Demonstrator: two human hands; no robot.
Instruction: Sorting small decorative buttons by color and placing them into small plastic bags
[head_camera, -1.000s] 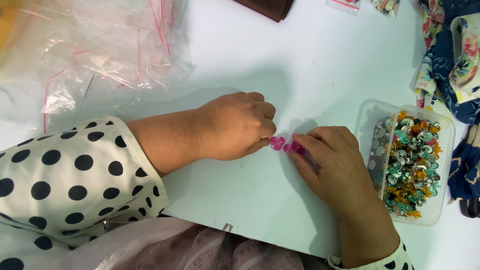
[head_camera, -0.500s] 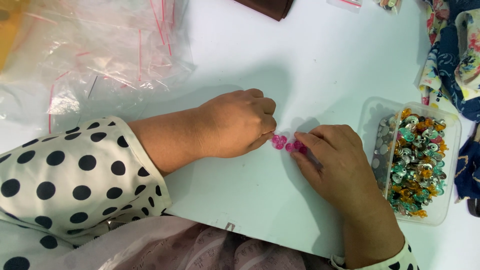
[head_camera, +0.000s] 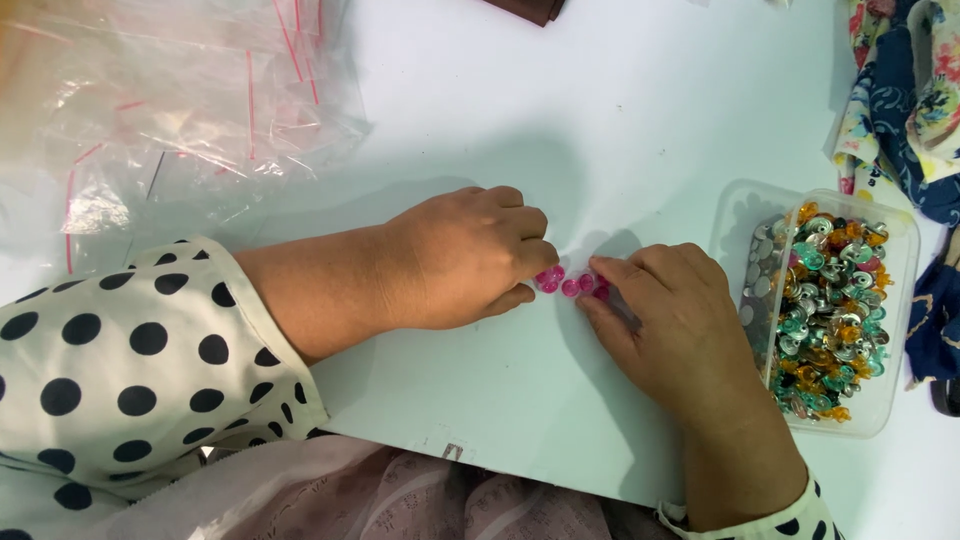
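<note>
- Your left hand and right hand pinch fingertips closed on a short row of pink beads lying between them on the white tabletop.
- A clear tub of coloured beads sits just right.
- Plastic bags lie far left.

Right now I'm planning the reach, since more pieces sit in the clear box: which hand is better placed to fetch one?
Probably the right hand: the clear box lies just beside it, while the left hand sits across the pink beads.
</note>
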